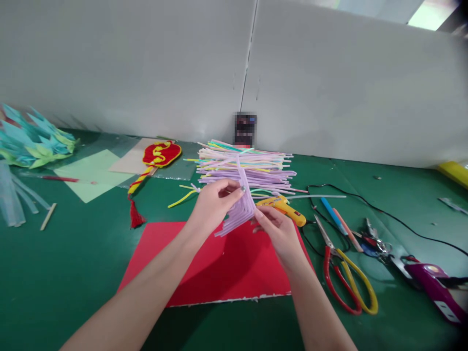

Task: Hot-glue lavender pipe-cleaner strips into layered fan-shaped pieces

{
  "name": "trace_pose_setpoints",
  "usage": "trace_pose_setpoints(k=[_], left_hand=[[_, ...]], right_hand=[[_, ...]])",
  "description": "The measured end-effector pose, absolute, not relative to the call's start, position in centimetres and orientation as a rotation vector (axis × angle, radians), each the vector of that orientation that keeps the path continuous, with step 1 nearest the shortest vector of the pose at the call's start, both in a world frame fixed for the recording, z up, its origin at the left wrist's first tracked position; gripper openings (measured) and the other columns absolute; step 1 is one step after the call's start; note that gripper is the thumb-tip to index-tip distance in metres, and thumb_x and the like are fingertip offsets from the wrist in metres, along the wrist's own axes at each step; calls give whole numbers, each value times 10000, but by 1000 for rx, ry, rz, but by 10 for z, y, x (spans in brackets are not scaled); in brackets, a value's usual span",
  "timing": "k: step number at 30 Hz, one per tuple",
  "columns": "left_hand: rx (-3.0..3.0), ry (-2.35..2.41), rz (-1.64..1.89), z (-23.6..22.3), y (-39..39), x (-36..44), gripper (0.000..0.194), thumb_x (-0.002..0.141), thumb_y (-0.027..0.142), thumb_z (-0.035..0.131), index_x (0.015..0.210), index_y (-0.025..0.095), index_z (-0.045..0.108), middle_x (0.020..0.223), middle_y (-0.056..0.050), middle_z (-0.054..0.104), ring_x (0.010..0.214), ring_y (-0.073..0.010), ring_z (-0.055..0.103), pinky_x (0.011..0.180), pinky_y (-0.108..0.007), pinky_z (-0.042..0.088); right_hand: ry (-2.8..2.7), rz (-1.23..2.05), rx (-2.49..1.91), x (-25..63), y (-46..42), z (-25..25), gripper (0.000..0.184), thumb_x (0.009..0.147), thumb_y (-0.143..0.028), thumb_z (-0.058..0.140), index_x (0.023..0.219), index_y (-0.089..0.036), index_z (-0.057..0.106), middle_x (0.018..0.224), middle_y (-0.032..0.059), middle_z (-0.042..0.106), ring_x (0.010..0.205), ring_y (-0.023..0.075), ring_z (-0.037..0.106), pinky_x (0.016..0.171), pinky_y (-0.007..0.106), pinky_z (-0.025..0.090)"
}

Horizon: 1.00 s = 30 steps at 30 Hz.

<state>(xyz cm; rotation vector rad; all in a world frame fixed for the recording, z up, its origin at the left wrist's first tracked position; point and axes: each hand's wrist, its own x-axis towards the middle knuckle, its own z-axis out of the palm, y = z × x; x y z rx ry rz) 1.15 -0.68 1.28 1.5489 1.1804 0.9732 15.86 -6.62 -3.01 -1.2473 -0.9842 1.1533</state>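
Over the far edge of a red sheet (pixel 219 278) on a green table (pixel 73 263), a folded lilac pipe-cleaner piece (pixel 240 216) is pinched near its middle by the left hand (pixel 221 197) and at its right edge by the right hand (pixel 280 229), apparently so that its rows are steadied side by side. The piece is held between the two sets of fingertips, while a pipe-cleaner bundle (pixel 252 179) is laid toward the table's far edge, seemingly for easy reach.
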Motion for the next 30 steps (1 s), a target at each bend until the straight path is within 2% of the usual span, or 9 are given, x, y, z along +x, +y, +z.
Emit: trace_pose_setpoints(k=[6,11,15,18,22,30], left_hand=[[1496,1157,971,12,-7,13,163,743,293,591,835,161,621,785,-24,653,699,-145,584,568,-241,433],[1505,1064,939,11,-10,17,110,705,242,616,778,159,613,763,-18,649,698,-143,590,613,-246,439],[1391,1037,959,8,-9,20,189,713,254,604,867,168,537,675,2,622,607,-130,570,553,-237,422],[1403,1057,1021,5,-7,20,225,766,294,555,945,162,523,768,-28,633,689,-144,590,637,-266,455],[1492,1121,1030,4,-5,19,261,788,352,533,954,153,567,924,-70,634,837,-186,600,753,-319,464],[1539,1064,929,5,-8,20,166,750,314,572,803,159,590,821,-35,652,803,-186,616,776,-324,463]], right_hand=[[-1033,1164,-1215,159,-67,-31,192,700,-354,676,779,-179,659,654,-19,591,559,84,516,478,202,472],[-1055,1238,-1165,159,-67,-30,155,694,-325,686,735,-182,641,611,-35,554,543,82,494,467,199,456],[-984,1289,-1118,158,-67,-31,148,690,-310,693,688,-176,632,579,-39,532,524,77,483,464,197,457],[-791,1245,-1061,159,-65,-33,125,681,-290,706,724,-188,648,634,-38,567,562,68,510,522,185,477],[-540,1186,-980,162,-61,-34,138,658,-269,724,767,-216,658,731,-47,602,649,60,562,591,163,493],[-463,1196,-945,163,-60,-32,186,647,-243,729,816,-225,653,831,-34,646,741,90,622,613,173,503]])
